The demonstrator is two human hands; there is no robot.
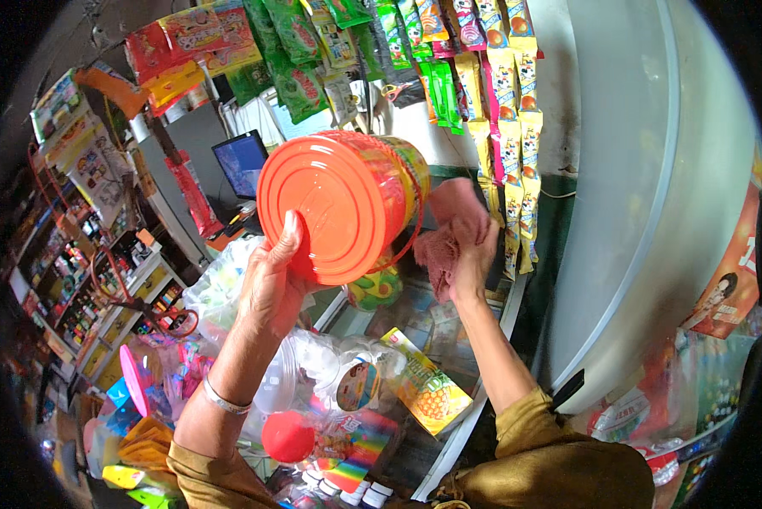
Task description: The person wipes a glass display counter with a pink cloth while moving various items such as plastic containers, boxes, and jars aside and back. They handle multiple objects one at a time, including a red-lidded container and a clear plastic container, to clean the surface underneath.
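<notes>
A round plastic tub with a red-orange lid (pixel 330 210) is tilted in the air, its lid turned towards me and its printed side facing away. My left hand (pixel 276 273) grips it at the lower left, with the thumb on the lid and the fingers hidden behind. A thin red handle (pixel 414 235) loops around the tub's right side. To the right of the tub, my right hand (pixel 473 257) holds a crumpled pink cloth (pixel 447 238). The cloth looks apart from the tub, though the gap is narrow.
Below my hands, a glass-topped counter (pixel 412 318) carries a yellow box with a pineapple picture (pixel 428 385), clear plastic jars and a red-lidded jar (pixel 288 437). Snack packets (pixel 511 127) hang in strips ahead. A large grey cabinet (pixel 629 191) curves along the right; a monitor (pixel 241 164) stands at the left.
</notes>
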